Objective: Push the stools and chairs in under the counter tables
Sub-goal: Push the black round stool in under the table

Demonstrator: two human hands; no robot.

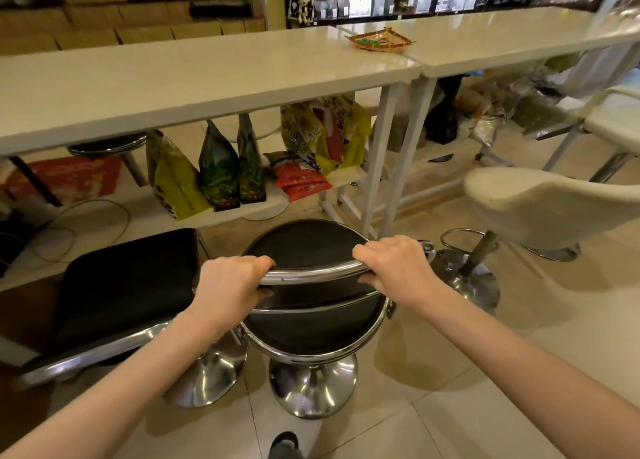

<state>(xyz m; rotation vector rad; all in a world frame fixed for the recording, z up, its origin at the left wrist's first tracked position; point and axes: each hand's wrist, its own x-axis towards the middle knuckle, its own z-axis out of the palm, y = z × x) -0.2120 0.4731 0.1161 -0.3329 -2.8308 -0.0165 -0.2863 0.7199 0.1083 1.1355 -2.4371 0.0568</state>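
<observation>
Both hands hold the shiny metal back rail point(313, 274) of a round black stool point(304, 250). The left hand point(230, 285) is wrapped tight around the rail's left end. The right hand point(394, 268) is wrapped tight around its right end, with the thumb under the rail.

The round black stool stands on the tile floor point(485, 372), out in front of the left bench point(173, 87). Its seat is not under the bench edge. Its shiny foot point(311, 386) rests on the floor close to the person's shoe point(284, 444).

Just beside it on the left is a square black stool point(128, 285). The two seats are very near each other, almost touching. Their shiny feet also sit close together.

Under the left bench a low shelf point(242, 212) holds colourful bags point(218, 167). The shelf's front edge is just past the round stool's seat. Another stool point(107, 146) is tucked under the bench at the far left.

The white legs point(377, 157) of the left bench stand to the right of the round stool's front. A second bench point(502, 39) joins on right there, and a small tray point(381, 39) sits where they meet.

On the right a white chair point(547, 205) stands out in the open, well apart from the benches. There is bare floor between it and the round stool.
</observation>
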